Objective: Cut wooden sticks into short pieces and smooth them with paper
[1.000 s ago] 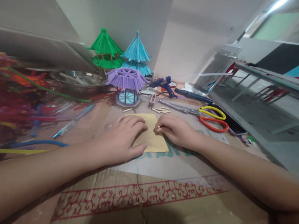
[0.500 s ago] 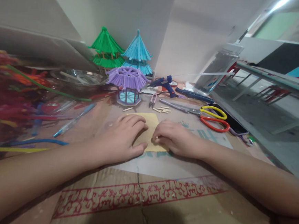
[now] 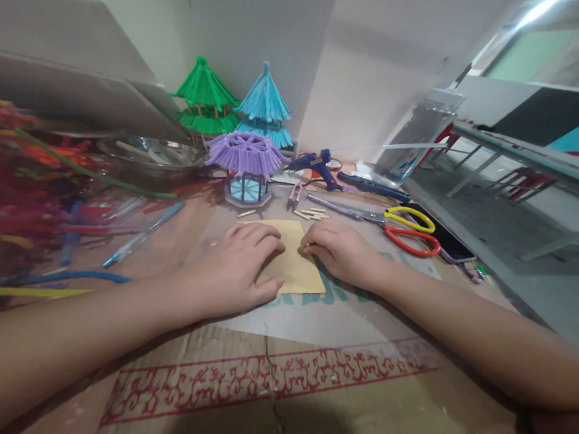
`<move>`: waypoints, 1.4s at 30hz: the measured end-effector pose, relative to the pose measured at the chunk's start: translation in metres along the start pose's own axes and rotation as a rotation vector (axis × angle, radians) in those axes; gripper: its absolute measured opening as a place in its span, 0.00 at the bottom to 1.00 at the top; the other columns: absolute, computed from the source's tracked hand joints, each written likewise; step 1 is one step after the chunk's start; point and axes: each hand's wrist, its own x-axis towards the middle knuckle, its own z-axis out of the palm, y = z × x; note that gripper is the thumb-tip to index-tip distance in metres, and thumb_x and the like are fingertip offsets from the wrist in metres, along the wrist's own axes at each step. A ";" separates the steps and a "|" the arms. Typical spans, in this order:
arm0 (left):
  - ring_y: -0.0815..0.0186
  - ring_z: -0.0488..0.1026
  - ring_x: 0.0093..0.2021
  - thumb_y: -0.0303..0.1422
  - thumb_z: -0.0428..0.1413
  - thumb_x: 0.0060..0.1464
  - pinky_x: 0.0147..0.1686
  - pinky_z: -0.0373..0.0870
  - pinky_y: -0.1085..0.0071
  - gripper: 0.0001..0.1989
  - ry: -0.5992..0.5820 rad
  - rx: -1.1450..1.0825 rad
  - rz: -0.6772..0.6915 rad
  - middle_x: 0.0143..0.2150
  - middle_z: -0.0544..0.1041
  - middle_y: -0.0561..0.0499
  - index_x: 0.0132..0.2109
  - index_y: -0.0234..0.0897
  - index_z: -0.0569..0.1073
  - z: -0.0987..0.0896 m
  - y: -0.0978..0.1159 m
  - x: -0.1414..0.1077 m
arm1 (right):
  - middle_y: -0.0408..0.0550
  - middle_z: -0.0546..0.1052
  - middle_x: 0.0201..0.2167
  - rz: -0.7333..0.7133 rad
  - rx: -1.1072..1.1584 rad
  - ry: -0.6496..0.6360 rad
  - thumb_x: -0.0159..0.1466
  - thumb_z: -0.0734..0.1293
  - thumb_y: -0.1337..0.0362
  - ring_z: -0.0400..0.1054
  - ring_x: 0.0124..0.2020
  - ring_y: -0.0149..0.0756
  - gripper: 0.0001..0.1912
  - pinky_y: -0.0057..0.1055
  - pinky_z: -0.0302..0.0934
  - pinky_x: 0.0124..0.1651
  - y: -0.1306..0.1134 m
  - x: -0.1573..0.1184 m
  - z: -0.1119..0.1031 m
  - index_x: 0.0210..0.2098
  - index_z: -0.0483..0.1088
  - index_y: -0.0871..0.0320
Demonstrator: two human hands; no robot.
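My left hand (image 3: pixel 238 260) lies flat on the left part of a yellow sheet of paper (image 3: pixel 293 267), fingers spread and thumb apart. At the sheet's right edge, my right hand (image 3: pixel 341 251) is closed in a pinch. A tiny pale end, like that of a small wooden stick (image 3: pixel 308 246), shows between its fingertips; the rest is hidden. Just beyond the sheet lie several short wooden sticks (image 3: pixel 312 214) and small thread snips (image 3: pixel 294 196). Behind them stands a small model pavilion with a purple roof (image 3: pixel 247 153).
Green (image 3: pixel 205 96) and blue model pavilions (image 3: pixel 265 105) stand at the back. A glue gun (image 3: pixel 317 166), scissors with yellow and red handles (image 3: pixel 410 241), a phone (image 3: pixel 450 243) and a plastic jar (image 3: pixel 416 137) are to the right. Colourful pipe cleaners (image 3: pixel 15 195) and a metal bowl (image 3: pixel 149 152) fill the left.
My right hand has slid up and slightly away across the yellow sheet, uncovering its lower right corner. The left hand stays in place. The view has shifted slightly.
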 end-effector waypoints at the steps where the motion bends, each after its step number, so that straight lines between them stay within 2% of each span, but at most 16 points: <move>1: 0.44 0.65 0.63 0.43 0.54 0.62 0.63 0.61 0.44 0.22 -0.003 -0.003 -0.003 0.60 0.71 0.37 0.55 0.32 0.73 0.000 0.000 0.000 | 0.50 0.79 0.34 0.067 0.097 0.025 0.68 0.63 0.69 0.72 0.39 0.38 0.08 0.39 0.66 0.47 0.000 0.000 0.000 0.35 0.73 0.57; 4: 0.45 0.65 0.63 0.43 0.54 0.61 0.63 0.62 0.45 0.22 -0.005 0.001 -0.014 0.60 0.71 0.37 0.55 0.32 0.73 -0.001 0.001 0.000 | 0.46 0.80 0.35 0.273 0.574 0.063 0.65 0.68 0.65 0.75 0.37 0.35 0.02 0.35 0.69 0.44 -0.004 -0.003 0.002 0.35 0.71 0.56; 6: 0.45 0.65 0.62 0.42 0.54 0.61 0.63 0.62 0.46 0.21 -0.008 0.004 -0.017 0.60 0.71 0.37 0.55 0.32 0.73 -0.002 0.001 0.001 | 0.45 0.81 0.34 0.357 0.875 0.049 0.62 0.73 0.61 0.77 0.36 0.34 0.08 0.33 0.72 0.44 -0.006 -0.003 0.004 0.34 0.70 0.55; 8: 0.46 0.65 0.62 0.42 0.54 0.61 0.63 0.62 0.46 0.21 -0.014 -0.003 -0.018 0.60 0.71 0.37 0.54 0.32 0.73 -0.002 0.001 0.001 | 0.44 0.82 0.34 0.391 1.037 0.042 0.61 0.75 0.60 0.78 0.36 0.33 0.11 0.32 0.73 0.44 -0.006 -0.002 0.005 0.35 0.71 0.56; 10: 0.46 0.65 0.63 0.43 0.54 0.61 0.63 0.62 0.46 0.22 -0.011 -0.012 -0.019 0.60 0.71 0.37 0.55 0.32 0.73 -0.002 0.001 0.001 | 0.43 0.82 0.32 0.399 1.100 0.057 0.62 0.75 0.60 0.78 0.35 0.31 0.10 0.31 0.73 0.44 -0.005 -0.001 0.005 0.38 0.73 0.56; 16: 0.46 0.66 0.62 0.42 0.54 0.61 0.64 0.62 0.47 0.21 0.009 -0.020 -0.027 0.60 0.72 0.38 0.55 0.33 0.73 -0.001 0.001 0.000 | 0.41 0.81 0.30 0.344 1.177 0.015 0.67 0.71 0.60 0.76 0.32 0.28 0.10 0.28 0.70 0.41 -0.012 -0.005 0.004 0.46 0.75 0.57; 22: 0.47 0.66 0.62 0.42 0.53 0.60 0.62 0.63 0.46 0.20 0.022 -0.018 -0.014 0.59 0.72 0.38 0.53 0.33 0.73 0.000 0.000 -0.001 | 0.43 0.81 0.29 0.343 1.317 -0.032 0.68 0.71 0.55 0.76 0.32 0.28 0.13 0.26 0.68 0.41 -0.024 -0.011 0.009 0.39 0.71 0.58; 26: 0.48 0.66 0.62 0.42 0.54 0.61 0.62 0.64 0.47 0.19 0.025 -0.035 -0.021 0.59 0.72 0.40 0.53 0.34 0.73 0.000 0.000 0.000 | 0.46 0.83 0.32 0.327 1.404 -0.118 0.70 0.69 0.52 0.78 0.34 0.32 0.15 0.31 0.70 0.44 -0.025 -0.013 0.011 0.40 0.64 0.56; 29: 0.49 0.67 0.62 0.43 0.54 0.62 0.62 0.64 0.48 0.17 0.026 -0.049 -0.040 0.58 0.73 0.43 0.52 0.38 0.74 0.000 0.002 0.002 | 0.47 0.83 0.33 0.325 1.401 -0.138 0.70 0.68 0.52 0.79 0.36 0.32 0.15 0.31 0.70 0.45 -0.024 -0.012 0.011 0.40 0.62 0.55; 33: 0.49 0.66 0.62 0.43 0.53 0.63 0.63 0.63 0.48 0.17 0.028 -0.045 -0.033 0.59 0.73 0.42 0.52 0.37 0.74 0.001 0.002 0.002 | 0.46 0.83 0.33 0.310 1.346 -0.109 0.68 0.70 0.52 0.78 0.35 0.31 0.16 0.30 0.70 0.44 -0.025 -0.010 0.011 0.39 0.64 0.56; 36: 0.48 0.66 0.62 0.42 0.54 0.61 0.62 0.63 0.47 0.19 0.032 -0.021 -0.009 0.59 0.72 0.39 0.53 0.34 0.73 0.001 0.000 0.000 | 0.44 0.81 0.30 0.357 1.244 -0.051 0.66 0.72 0.51 0.75 0.31 0.29 0.17 0.28 0.69 0.40 -0.028 -0.009 0.008 0.36 0.66 0.57; 40: 0.47 0.66 0.62 0.43 0.54 0.61 0.63 0.63 0.47 0.20 0.023 -0.004 -0.008 0.60 0.72 0.39 0.54 0.34 0.73 0.000 -0.001 -0.001 | 0.35 0.74 0.22 0.408 1.070 0.069 0.64 0.74 0.57 0.69 0.25 0.27 0.14 0.25 0.64 0.32 -0.031 -0.009 0.001 0.42 0.67 0.54; 42: 0.47 0.66 0.63 0.43 0.53 0.61 0.63 0.63 0.47 0.21 0.014 -0.004 -0.014 0.60 0.71 0.39 0.54 0.34 0.73 -0.001 -0.001 -0.001 | 0.35 0.73 0.22 0.400 0.996 0.100 0.66 0.72 0.59 0.68 0.25 0.26 0.10 0.25 0.63 0.32 -0.031 -0.009 -0.001 0.42 0.68 0.54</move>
